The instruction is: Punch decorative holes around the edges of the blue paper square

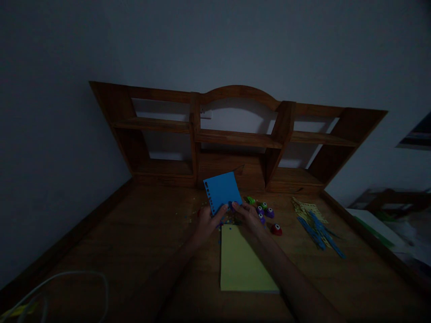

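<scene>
While my left hand (207,220) and right hand (248,215) pinch the blue sheet's (222,188) lower edge, I should keep it flat and unbent.

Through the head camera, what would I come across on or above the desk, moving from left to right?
White cable → left hand → right hand → red gadget → paper strips.
</scene>
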Demonstrator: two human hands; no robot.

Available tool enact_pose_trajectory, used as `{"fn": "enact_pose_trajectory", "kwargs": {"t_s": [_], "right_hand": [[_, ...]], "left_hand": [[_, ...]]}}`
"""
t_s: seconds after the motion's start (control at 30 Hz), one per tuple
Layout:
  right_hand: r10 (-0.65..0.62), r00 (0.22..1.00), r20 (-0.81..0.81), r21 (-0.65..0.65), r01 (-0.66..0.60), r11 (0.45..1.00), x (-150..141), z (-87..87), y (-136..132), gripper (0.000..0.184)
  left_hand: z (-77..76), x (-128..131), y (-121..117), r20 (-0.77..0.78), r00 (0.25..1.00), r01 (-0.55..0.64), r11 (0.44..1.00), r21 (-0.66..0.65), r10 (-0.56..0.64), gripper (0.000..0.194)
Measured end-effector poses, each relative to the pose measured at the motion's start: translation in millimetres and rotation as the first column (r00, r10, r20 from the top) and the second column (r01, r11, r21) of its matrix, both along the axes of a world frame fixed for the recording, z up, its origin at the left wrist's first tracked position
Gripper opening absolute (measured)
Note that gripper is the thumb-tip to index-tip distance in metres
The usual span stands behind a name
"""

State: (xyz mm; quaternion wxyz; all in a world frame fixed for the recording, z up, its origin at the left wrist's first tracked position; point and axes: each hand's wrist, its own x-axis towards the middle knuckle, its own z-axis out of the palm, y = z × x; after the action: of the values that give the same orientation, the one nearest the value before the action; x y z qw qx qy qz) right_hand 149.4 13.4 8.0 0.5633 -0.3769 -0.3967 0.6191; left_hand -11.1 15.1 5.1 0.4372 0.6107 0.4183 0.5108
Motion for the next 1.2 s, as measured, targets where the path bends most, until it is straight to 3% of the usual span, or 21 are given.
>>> {"fn": "enact_pose_trajectory", "kwargs": {"t_s": [0.17, 0.33, 0.6, 0.77, 1.2], "right_hand": [[-0.008, 0.996, -0.088, -0.04, 0.004, 0.999, 1.0, -2.0, 3.1, 0.033], [-0.012, 0.999, -0.038, -0.035, 0.011, 0.999, -1.5, -1.5, 1.2, 0.035], [0.038, 0.999, -0.021, 0.004, -0.038, 0.999, -4.9, -0.5, -2.2, 0.033], [0.032, 0.999, 0.007, 0.07, -0.032, 0.997, -6.4, -4.5, -3.4, 0.031], [0.052, 0.996, 0.074, 0.094, -0.059, 0.994, -6.9, -9.5, 0.5, 0.025]], "left_hand": [[10.7, 1.0, -9.0, -0.046, 0.997, 0.063, 0.998, 0.026, -0.062, 0.031], [9.5, 3.5, -8.9, -0.119, 0.991, 0.069, 0.99, 0.123, -0.054, 0.026], [2.6, 4.5, -5.8, -0.096, 0.995, -0.025, 0.991, 0.128, 0.038, 0.023], [3.4, 4.6, -7.2, -0.079, 0.991, -0.106, 0.992, 0.063, 0.111, 0.025], [-9.5, 2.1, 1.0, -0.038, 0.968, -0.248, 0.968, 0.027, 0.249, 0.034]]}}
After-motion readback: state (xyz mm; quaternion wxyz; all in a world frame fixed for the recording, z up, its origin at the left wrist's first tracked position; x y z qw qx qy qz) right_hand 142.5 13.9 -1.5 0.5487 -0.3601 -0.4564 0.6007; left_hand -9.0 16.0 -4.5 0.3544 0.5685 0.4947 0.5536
